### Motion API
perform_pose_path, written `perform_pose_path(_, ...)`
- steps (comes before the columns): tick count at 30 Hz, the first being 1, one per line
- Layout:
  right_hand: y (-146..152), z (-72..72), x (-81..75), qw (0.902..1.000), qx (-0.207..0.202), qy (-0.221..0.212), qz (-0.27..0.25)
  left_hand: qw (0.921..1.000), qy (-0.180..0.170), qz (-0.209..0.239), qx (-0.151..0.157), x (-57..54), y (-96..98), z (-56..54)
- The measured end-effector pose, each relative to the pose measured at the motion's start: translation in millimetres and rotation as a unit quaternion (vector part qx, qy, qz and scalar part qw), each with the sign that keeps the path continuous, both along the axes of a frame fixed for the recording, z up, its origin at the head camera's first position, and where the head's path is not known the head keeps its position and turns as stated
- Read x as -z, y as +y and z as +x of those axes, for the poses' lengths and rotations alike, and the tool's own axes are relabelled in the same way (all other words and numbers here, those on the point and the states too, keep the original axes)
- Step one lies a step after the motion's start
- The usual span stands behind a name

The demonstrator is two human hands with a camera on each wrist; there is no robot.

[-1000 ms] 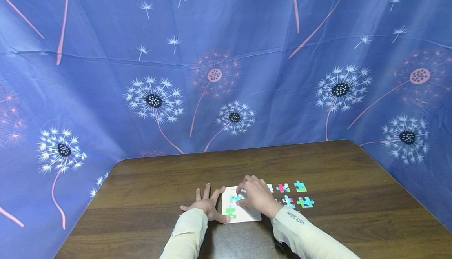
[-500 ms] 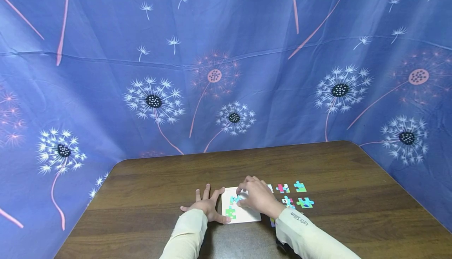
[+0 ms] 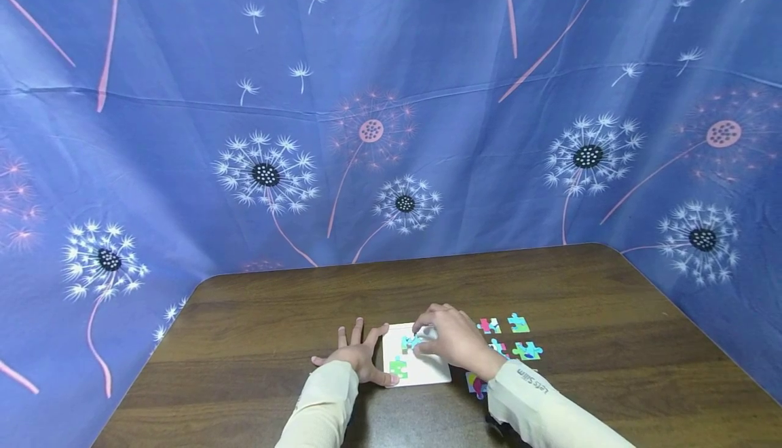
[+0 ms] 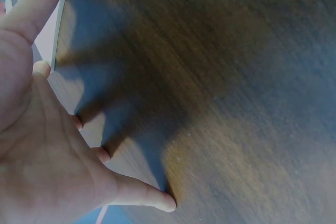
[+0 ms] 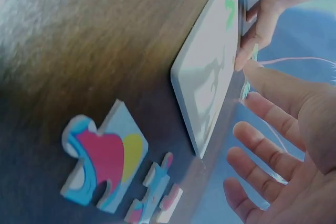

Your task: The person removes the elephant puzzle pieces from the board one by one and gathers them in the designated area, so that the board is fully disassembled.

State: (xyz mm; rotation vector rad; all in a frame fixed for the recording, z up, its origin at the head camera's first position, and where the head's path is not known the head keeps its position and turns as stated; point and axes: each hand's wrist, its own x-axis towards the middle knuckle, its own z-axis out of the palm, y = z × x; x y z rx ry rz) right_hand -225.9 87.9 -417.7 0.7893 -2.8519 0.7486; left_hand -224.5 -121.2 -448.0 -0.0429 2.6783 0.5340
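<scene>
A white puzzle board (image 3: pixel 421 375) lies on the table, with a green puzzle piece (image 3: pixel 398 368) at its lower left. My left hand (image 3: pixel 357 358) is spread at the board's left side, its thumb on the near corner and index fingertip by the far corner. Over the board, my right hand (image 3: pixel 455 339) pinches a light blue puzzle piece (image 3: pixel 409 343) between thumb and index finger. In the right wrist view, that puzzle piece (image 5: pixel 245 87) shows edge-on, raised above the board (image 5: pixel 202 87), and the other fingers are loosely bent.
Several loose puzzle pieces lie right of the board, among them a red and white piece (image 3: pixel 489 326), a blue-green piece (image 3: pixel 518 323) and another blue-green piece (image 3: pixel 528 351). A pink and yellow piece (image 5: pixel 107 156) lies nearer. Behind the wooden table (image 3: pixel 275 319) hangs a blue dandelion-print cloth (image 3: pixel 391 129).
My right hand has shifted slightly right with the light blue puzzle piece, uncovering the pink and yellow piece near the wrist. My left hand stays in place.
</scene>
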Motion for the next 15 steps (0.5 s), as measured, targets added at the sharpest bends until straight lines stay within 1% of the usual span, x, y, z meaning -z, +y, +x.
perform_pose_path(8, 9.4, 2.6, -5.1, 0.9998, -0.002, -0.010, -0.018, 0.9999, 0.006, 0.008, 0.004, 0.6, -1.6, 1.1)
perform_pose_path(12, 14.8, 2.0, -6.6, 0.9997, 0.003, -0.018, -0.014, 0.9999, 0.004, 0.011, 0.004, 0.8, -1.1, 0.1)
perform_pose_path(15, 19.2, 1.6, -7.6, 0.9997, 0.009, -0.020, -0.010, 0.9999, 0.002, 0.010, 0.001, -1.1, 0.2, 0.7)
